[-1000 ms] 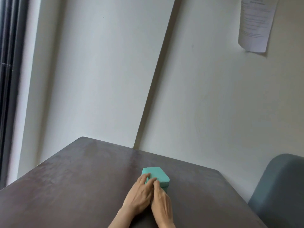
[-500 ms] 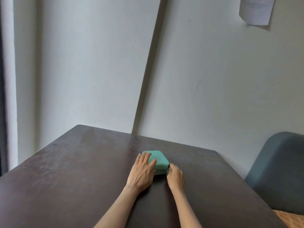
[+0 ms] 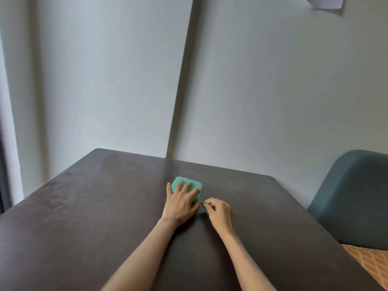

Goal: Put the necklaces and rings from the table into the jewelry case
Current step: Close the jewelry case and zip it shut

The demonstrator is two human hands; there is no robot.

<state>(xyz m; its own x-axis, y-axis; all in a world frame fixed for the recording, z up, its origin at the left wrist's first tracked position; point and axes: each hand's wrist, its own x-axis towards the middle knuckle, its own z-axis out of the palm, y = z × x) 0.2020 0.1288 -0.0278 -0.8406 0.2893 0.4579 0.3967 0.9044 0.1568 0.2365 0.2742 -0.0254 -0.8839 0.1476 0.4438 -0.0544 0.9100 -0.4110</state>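
A small teal jewelry case (image 3: 197, 184) lies closed on the dark brown table (image 3: 100, 206), a little beyond the middle. My left hand (image 3: 181, 203) rests flat on its lid with fingers spread, holding it down. My right hand (image 3: 220, 213) is at the case's near right corner, thumb and forefinger pinched on a tiny dark piece there, apparently the zipper pull (image 3: 203, 203). No necklaces or rings show on the table.
A grey-blue upholstered chair (image 3: 352, 196) stands off the table's right edge, above an orange patterned floor (image 3: 369, 261). White walls close in behind the table's far edge, and a paper sheet (image 3: 325, 2) hangs high on the right wall.
My hands, stacked together on the case a second ago, have separated. The right hand slid off to the case's right corner and pinched there. The view has tilted downward.
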